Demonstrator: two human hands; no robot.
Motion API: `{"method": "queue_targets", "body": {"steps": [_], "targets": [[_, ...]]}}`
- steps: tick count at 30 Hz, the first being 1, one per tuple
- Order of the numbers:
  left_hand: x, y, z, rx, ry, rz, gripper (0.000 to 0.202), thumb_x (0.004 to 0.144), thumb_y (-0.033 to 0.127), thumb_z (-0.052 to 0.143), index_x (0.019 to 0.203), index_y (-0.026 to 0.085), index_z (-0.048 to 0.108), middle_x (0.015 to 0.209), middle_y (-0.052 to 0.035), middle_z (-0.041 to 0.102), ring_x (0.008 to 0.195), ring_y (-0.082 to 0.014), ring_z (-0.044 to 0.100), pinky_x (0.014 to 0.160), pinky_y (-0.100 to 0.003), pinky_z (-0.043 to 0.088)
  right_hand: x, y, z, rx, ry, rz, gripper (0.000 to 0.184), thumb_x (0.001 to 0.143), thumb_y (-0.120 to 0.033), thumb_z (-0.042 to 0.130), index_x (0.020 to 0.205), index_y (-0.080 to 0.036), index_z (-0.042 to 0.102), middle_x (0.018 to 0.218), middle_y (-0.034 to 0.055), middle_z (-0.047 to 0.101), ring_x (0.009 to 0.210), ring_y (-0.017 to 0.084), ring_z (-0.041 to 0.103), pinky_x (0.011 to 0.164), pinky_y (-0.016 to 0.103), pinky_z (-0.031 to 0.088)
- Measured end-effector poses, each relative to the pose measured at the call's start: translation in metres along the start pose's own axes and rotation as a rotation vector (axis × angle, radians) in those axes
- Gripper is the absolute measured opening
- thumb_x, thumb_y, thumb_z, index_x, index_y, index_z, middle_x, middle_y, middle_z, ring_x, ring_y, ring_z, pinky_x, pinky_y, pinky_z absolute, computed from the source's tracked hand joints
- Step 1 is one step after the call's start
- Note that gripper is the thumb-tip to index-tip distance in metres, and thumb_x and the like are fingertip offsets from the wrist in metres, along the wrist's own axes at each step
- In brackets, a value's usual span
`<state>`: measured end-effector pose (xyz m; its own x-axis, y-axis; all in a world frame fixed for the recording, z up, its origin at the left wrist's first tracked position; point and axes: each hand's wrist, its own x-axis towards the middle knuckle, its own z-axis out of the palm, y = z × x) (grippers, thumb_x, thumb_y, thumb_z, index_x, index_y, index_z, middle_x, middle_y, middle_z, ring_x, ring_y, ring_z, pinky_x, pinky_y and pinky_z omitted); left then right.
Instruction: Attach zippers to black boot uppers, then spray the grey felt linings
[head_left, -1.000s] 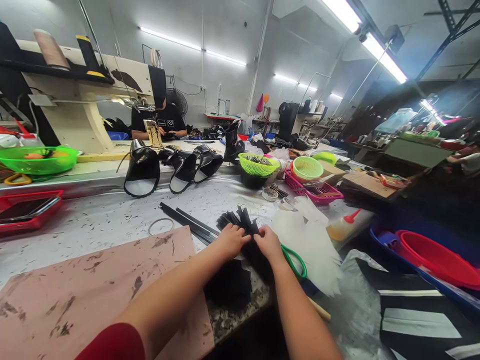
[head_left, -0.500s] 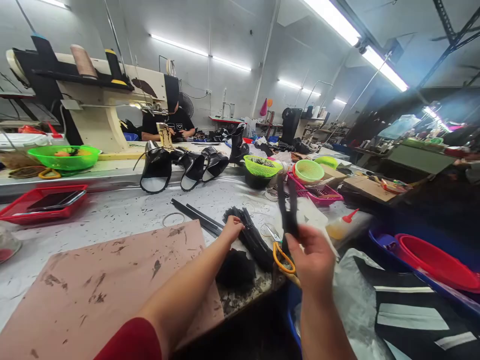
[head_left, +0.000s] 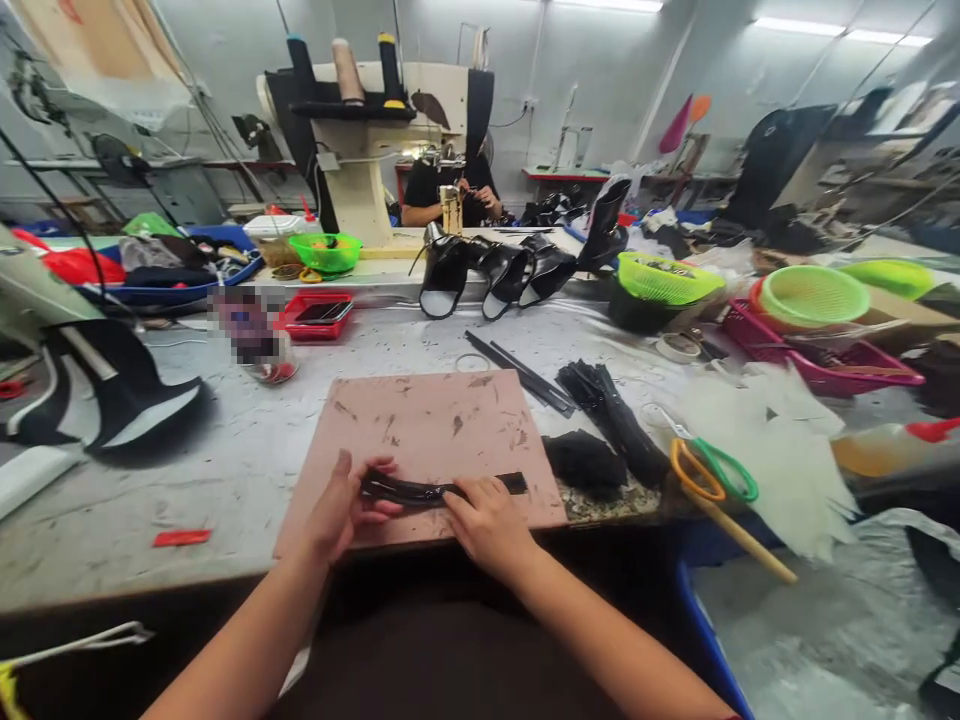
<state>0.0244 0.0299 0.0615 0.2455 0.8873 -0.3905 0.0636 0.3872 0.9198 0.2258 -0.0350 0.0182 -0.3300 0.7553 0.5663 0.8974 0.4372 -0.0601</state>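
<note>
A small bundle of black strips (head_left: 409, 492) lies across the pink mat (head_left: 420, 420) at the table's front edge. My left hand (head_left: 346, 508) is cupped around the bundle's left end, thumb raised and fingers on both sides of it. My right hand (head_left: 489, 518) grips the bundle further right, fingers over the top; a short end sticks out past it. To the right of the mat are a larger bunch of black strips (head_left: 616, 425) and a dark, crumpled-looking pile (head_left: 585, 462). Two longer flat strips (head_left: 517, 372) lie behind the mat.
Scissors with orange and green handles (head_left: 697, 470) lie at the right edge. Black boots (head_left: 442, 275) stand at the back before a sewing machine (head_left: 360, 170). A red tray (head_left: 319, 318) holds a phone. Green baskets (head_left: 667, 278) stand back right. A co-worker (head_left: 442, 195) sits behind.
The view has turned left. My right hand has brought the black strips from the right down onto the mat. My left hand has left the larger bunch and come to the strips' left end.
</note>
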Motion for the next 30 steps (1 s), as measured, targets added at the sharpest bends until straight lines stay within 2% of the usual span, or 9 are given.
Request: {"method": "queue_targets", "body": {"steps": [2,4,6,9,11,14,17,22,30], "targets": [[-0.005,-0.006,-0.013,0.365,0.238,0.240,0.050,0.078,0.055,0.041,0.106,0.016,0.051,0.107,-0.0092,0.058,0.062,-0.0147,0.058,0.060,-0.031,0.048,-0.004,-0.010,0.005,0.003,-0.033,0.013,0.024,0.082,-0.022,0.053,0.102,-0.016,0.063,0.105,0.0125,0.064,0.091,0.024,0.057,0.081,0.039,0.044],[-0.006,-0.011,-0.011,0.747,0.298,0.528,0.029,0.078,0.038,0.048,0.096,0.017,0.056,0.096,-0.0071,0.060,0.071,-0.0168,0.057,0.073,-0.033,0.047,-0.007,-0.015,0.005,-0.016,-0.045,0.036,0.024,0.082,-0.022,0.052,0.101,-0.016,0.064,0.106,0.0132,0.063,0.091,0.025,0.056,0.081,0.039,0.045],[-0.001,-0.014,0.001,1.019,0.125,0.740,0.020,0.081,0.026,0.045,0.089,0.016,0.060,0.090,-0.0080,0.061,0.084,-0.0201,0.056,0.083,-0.036,0.044,-0.009,-0.017,0.005,-0.040,-0.048,0.062,0.024,0.083,-0.022,0.051,0.102,-0.017,0.064,0.109,0.0136,0.061,0.092,0.025,0.056,0.081,0.040,0.046],[0.012,-0.015,0.026,1.159,-0.193,0.823,0.020,0.079,0.017,0.046,0.089,0.017,0.064,0.088,-0.0086,0.062,0.087,-0.0204,0.055,0.083,-0.034,0.043,-0.012,-0.018,0.005,-0.065,-0.051,0.076,0.027,0.085,-0.021,0.047,0.105,-0.018,0.063,0.111,0.0145,0.059,0.097,0.026,0.054,0.083,0.041,0.046],[0.020,-0.014,0.036,1.147,-0.279,0.803,0.017,0.077,0.017,0.051,0.084,0.018,0.066,0.081,-0.0068,0.062,0.081,-0.0185,0.056,0.079,-0.031,0.044,-0.015,-0.018,0.006,-0.071,-0.043,0.078,0.027,0.085,-0.021,0.046,0.105,-0.017,0.063,0.112,0.0151,0.058,0.099,0.026,0.053,0.084,0.042,0.046],[0.025,-0.013,0.034,1.083,-0.248,0.722,0.017,0.077,0.017,0.049,0.077,0.018,0.066,0.081,-0.0060,0.062,0.080,-0.0174,0.057,0.076,-0.029,0.043,-0.019,-0.017,0.007,-0.054,-0.023,0.070,0.030,0.085,-0.021,0.045,0.109,-0.015,0.062,0.112,0.0153,0.057,0.101,0.026,0.052,0.088,0.042,0.047],[0.019,-0.015,0.017,0.973,-0.125,0.563,0.016,0.077,0.019,0.048,0.075,0.016,0.063,0.080,-0.0055,0.064,0.077,-0.0172,0.057,0.073,-0.028,0.043,-0.021,-0.014,0.005,-0.017,-0.027,0.038,0.033,0.085,-0.020,0.043,0.113,-0.014,0.060,0.108,0.0144,0.058,0.103,0.025,0.052,0.091,0.042,0.046],[0.013,-0.018,-0.019,0.748,-0.004,0.257,0.015,0.069,0.031,0.055,0.066,0.017,0.058,0.056,0.0005,0.059,0.055,-0.0137,0.054,0.051,-0.023,0.041,-0.023,-0.008,0.004,0.045,-0.061,-0.001,0.034,0.087,-0.019,0.041,0.116,-0.015,0.058,0.103,0.0120,0.061,0.102,0.024,0.053,0.094,0.044,0.044],[0.017,-0.020,-0.047,0.399,-0.070,0.059,0.033,0.052,0.044,0.064,0.063,0.017,0.048,0.050,0.0032,0.052,0.044,-0.0084,0.047,0.043,-0.019,0.035,-0.026,-0.009,0.007,0.002,-0.029,-0.005,0.034,0.088,-0.021,0.040,0.116,-0.015,0.058,0.103,0.0112,0.061,0.100,0.025,0.054,0.092,0.043,0.047]]}}
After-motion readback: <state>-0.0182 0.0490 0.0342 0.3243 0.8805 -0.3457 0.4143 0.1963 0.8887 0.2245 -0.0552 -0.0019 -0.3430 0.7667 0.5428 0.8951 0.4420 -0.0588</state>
